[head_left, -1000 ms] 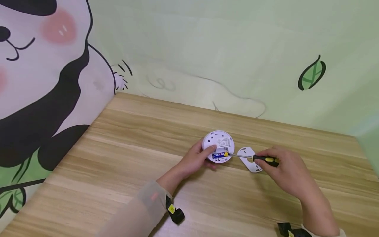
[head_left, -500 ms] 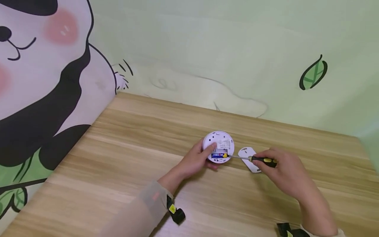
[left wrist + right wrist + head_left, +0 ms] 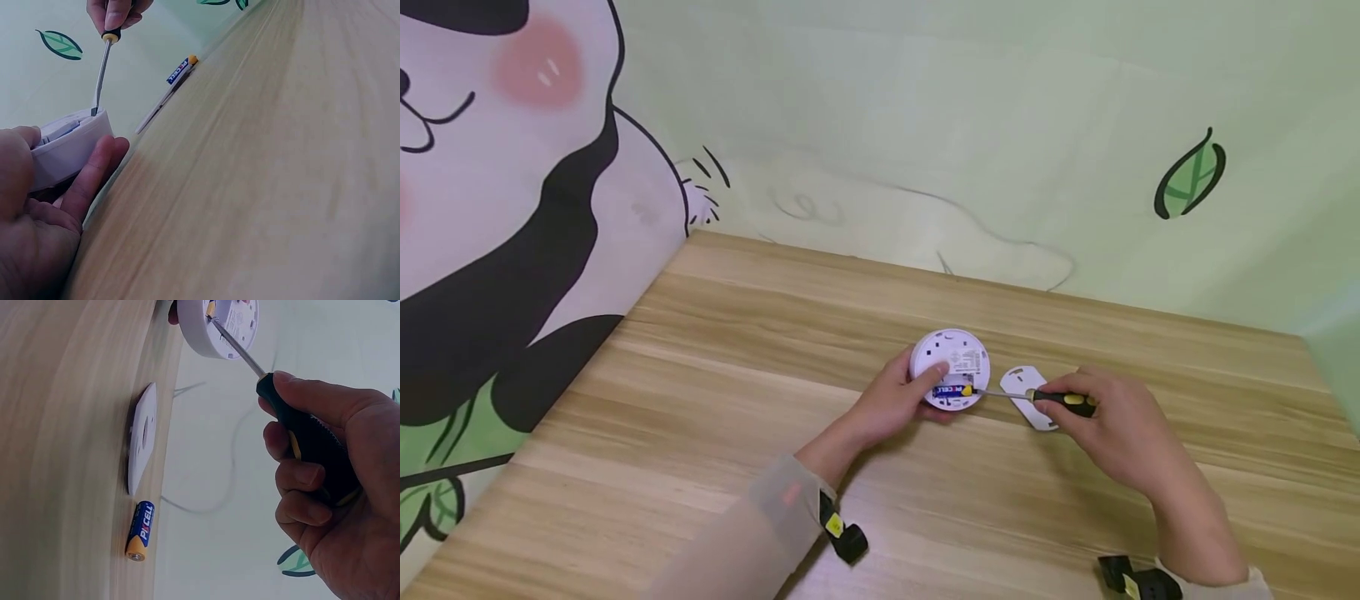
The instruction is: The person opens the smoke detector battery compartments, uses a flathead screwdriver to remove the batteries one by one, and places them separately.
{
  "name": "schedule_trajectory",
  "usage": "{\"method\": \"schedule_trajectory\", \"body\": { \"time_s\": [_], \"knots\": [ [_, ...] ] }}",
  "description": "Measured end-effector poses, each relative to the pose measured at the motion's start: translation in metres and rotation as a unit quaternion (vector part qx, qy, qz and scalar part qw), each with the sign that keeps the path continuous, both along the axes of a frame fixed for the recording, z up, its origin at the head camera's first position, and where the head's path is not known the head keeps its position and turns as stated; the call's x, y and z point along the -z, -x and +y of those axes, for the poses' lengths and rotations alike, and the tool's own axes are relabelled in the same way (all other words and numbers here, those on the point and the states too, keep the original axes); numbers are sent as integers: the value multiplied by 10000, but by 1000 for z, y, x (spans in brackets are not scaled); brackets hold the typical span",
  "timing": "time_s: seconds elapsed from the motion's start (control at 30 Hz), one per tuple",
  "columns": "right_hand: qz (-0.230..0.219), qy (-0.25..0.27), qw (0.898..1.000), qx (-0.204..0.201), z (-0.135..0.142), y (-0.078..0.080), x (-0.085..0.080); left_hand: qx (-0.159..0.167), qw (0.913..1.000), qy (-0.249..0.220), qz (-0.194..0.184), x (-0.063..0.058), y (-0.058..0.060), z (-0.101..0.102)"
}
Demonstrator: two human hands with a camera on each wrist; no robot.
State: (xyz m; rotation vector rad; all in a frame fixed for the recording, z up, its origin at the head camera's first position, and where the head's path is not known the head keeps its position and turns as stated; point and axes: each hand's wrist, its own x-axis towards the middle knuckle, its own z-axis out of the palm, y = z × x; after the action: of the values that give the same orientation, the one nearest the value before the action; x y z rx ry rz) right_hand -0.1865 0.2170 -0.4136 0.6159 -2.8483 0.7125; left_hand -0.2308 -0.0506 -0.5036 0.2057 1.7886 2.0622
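My left hand point(image 3: 887, 406) grips a round white smoke detector point(image 3: 942, 342) from the left, thumb over its face and fingers beneath. The detector's open battery slot faces up, with a blue and yellow battery point(image 3: 951, 391) lying in it. In my right hand point(image 3: 1123, 433) is a black and yellow screwdriver point(image 3: 312, 447), held by the handle with curled fingers. Its metal shaft point(image 3: 1006, 394) points left, the tip at the battery's yellow end by the slot edge. How deep the tip sits is not clear. The left wrist view shows the detector point(image 3: 78, 153) raised in the palm.
A white mounting plate point(image 3: 1019, 382) lies on the wooden table point(image 3: 737, 333) beneath the screwdriver. A loose battery point(image 3: 140, 531) lies beside the plate in the right wrist view; from the head it is hidden behind my right hand. A painted wall point(image 3: 880, 125) borders the table's back.
The screwdriver has shifted slightly left, its tip still at the battery's end. The battery's tilt in the slot has changed a little. My left hand keeps its hold on the detector.
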Motion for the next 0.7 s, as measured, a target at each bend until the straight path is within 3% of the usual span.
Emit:
{"method": "schedule_trajectory", "body": {
  "time_s": [0.23, 0.7],
  "knots": [
    [140, 146, 9997, -114, 3, 4, 7, -34, 10000, 36, 22, 0, -1, 0],
    [-400, 585, 9975, -35, 11, 8, 16, 38, 10000, -58, 28, -1, -1, -1]
  ]
}}
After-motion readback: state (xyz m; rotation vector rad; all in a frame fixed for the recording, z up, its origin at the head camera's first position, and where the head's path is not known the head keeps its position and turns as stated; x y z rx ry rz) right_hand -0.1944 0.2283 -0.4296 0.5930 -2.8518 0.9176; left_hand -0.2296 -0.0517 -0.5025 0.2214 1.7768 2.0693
